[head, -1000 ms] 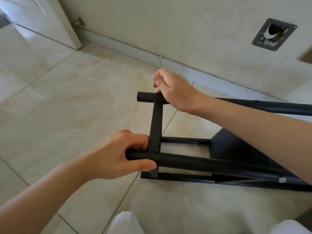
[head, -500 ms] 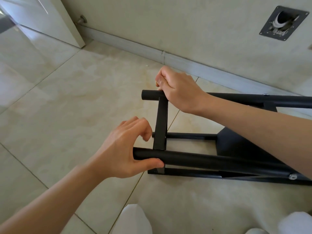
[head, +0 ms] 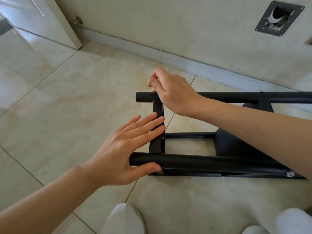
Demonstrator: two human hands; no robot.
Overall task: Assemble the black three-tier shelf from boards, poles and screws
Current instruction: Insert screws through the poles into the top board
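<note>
The black shelf frame (head: 211, 162) lies on its side on the tiled floor, its poles running left to right. A narrow end board (head: 157, 108) joins the near pole (head: 202, 162) and the far pole (head: 236, 97) at the left end. My left hand (head: 121, 149) is spread flat, fingers resting on the end board and thumb under the near pole's tip. My right hand (head: 170, 93) is curled over the far pole where it meets the board. A middle shelf board (head: 231, 144) shows behind my right forearm. A silver screw head (head: 290, 174) sits in the near pole.
A beige wall with a grey skirting board (head: 168, 58) runs close behind the frame. A white door (head: 42, 19) and its stopper (head: 78, 20) stand at the upper left. A black metal plate (head: 278, 18) is set in the wall. White shoes (head: 125, 220) show at the bottom.
My left hand has let go of the near pole's end and opened, laying its fingers flat on the end board. My right hand stays on the far pole.
</note>
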